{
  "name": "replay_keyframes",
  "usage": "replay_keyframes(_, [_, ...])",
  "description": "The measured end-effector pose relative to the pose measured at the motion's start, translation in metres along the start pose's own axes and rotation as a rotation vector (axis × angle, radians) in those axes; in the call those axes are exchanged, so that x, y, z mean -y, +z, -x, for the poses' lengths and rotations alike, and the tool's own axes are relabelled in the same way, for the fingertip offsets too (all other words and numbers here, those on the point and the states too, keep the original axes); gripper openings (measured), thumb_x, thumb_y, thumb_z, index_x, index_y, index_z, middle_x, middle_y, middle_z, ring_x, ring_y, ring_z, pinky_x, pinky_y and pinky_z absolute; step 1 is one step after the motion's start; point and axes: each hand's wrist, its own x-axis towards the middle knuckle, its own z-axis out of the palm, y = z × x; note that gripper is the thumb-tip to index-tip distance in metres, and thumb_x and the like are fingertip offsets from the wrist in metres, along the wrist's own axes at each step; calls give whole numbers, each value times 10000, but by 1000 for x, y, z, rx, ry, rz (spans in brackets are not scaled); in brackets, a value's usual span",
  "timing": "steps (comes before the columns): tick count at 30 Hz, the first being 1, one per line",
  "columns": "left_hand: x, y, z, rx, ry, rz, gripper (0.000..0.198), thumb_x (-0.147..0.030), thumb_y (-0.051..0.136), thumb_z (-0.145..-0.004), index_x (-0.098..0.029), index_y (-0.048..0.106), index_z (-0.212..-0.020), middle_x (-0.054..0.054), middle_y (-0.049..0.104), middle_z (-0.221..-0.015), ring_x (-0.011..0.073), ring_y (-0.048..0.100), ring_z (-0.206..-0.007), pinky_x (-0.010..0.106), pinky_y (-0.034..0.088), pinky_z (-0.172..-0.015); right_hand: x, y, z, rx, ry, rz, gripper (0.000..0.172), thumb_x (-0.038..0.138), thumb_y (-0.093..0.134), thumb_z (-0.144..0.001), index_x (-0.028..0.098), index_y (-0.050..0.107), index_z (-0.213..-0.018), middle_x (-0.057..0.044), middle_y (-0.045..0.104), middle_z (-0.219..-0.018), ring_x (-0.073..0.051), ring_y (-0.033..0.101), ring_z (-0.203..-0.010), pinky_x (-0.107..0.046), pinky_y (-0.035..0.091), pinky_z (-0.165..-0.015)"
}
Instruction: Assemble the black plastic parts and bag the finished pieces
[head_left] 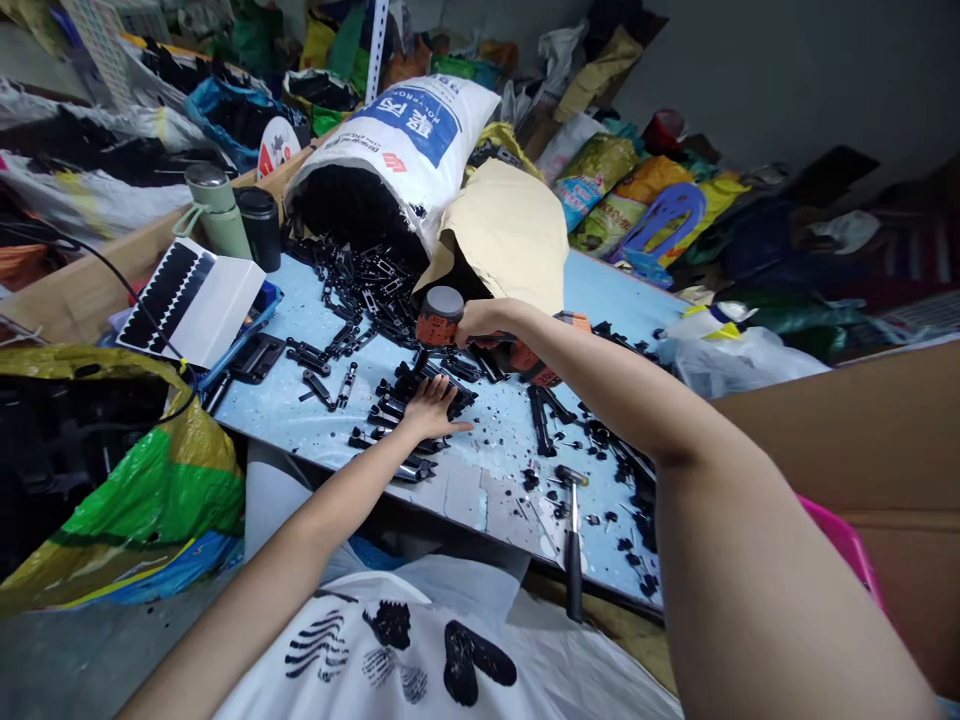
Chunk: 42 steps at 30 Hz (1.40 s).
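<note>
My right hand [480,320] grips an orange and black power screwdriver [441,318], held upright with its bit pointing down onto a black plastic part. My left hand [431,405] lies flat, fingers spread, pressing on a row of black plastic parts [397,410] on the light blue table [487,470]. The tool's tip stands just beyond my left fingers. More black parts [360,280] spill from a big white sack [390,150] lying on its side at the table's far end.
A hammer [574,540] lies near the table's front edge. Two flasks [232,210] and a white box [195,300] stand at the left. A tan bag [502,230] lies behind the tool. Small black bits [622,470] are scattered at the right. Bags crowd the floor around.
</note>
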Motion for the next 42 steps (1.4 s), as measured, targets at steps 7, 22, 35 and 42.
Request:
replay_keyframes(7, [2,-3,-2,10,28,11,1037,-841,226,-713,-118,224,-1456,133,79,-1552,295,24,-1427,452,20,-1159,29,6,15,123,-23,79,131,211,666,-660,107,606,-712,9,500,-546,-119,492,-530,-236,382,-487])
replay_keyframes(22, [-11,11,91,-60,-123,42,1062,-819,193,-746,-30,173,-1457,177,102,-1539,297,-6,-1429,463,22,-1163,60,28,27,129,-172,169,276,279,721,-603,124,646,-819,-13,596,-683,-126,541,-585,-229,382,-509])
replay_keyframes(35, [-8,15,102,-339,14,-11,957,-787,282,-775,-41,350,-1371,243,337,-1439,346,282,-1355,488,191,-1100,80,57,64,200,-261,365,265,329,639,-621,141,692,-801,-59,656,-714,-176,595,-632,-249,382,-519])
replay_keyframes(42, [-10,12,103,-216,-49,34,918,-769,278,-793,-94,281,-1416,202,425,-1392,328,356,-1313,457,273,-1059,101,62,97,128,-261,473,301,353,603,-679,125,695,-853,-111,665,-814,-212,613,-705,-271,384,-552])
